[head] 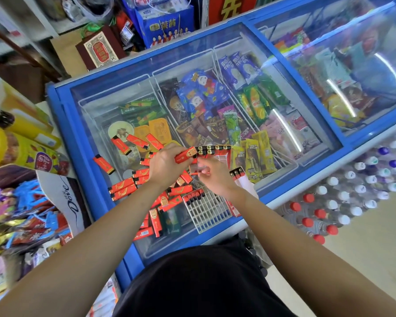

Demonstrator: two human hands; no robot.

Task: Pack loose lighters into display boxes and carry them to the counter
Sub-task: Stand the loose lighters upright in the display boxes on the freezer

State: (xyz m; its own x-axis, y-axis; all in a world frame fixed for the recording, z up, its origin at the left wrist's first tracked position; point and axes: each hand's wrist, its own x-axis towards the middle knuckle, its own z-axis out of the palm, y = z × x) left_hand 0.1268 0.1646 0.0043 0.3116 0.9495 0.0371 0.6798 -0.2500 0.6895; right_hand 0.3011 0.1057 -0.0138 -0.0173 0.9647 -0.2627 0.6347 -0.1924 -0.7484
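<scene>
A red lighter (185, 154) is gripped in the curled fingers of the left hand (166, 167) and held at the left end of a red display box (215, 156), just above the near part of a glass freezer lid (114, 99). A row of black-topped lighters (213, 148) is seen along the far edge of that box; how many slots are filled cannot be counted. The near edge of the box is pinched by the right hand (215, 179), whose fingertips are smeared by motion blur, so the exact hold is hard to make out. Just right of that wrist, two more black tops (237, 173) are seen in a red holder that is largely hidden by the hand.

Loose lighters (124, 188) are scattered on the glass to the left of and beneath the hands, some covered by the forearms. A white grid tray (209, 213) lies near the body, with a few dark-capped lighters (193, 196) at its far left corner; its right side is cut off by the right arm.

Wrapped ice creams (199, 94) are seen through the glass, washed out by reflections to the right. Capped bottles (352, 197) are stacked to the right, and a Dove display (66, 197) stands to the left amid blurred goods
</scene>
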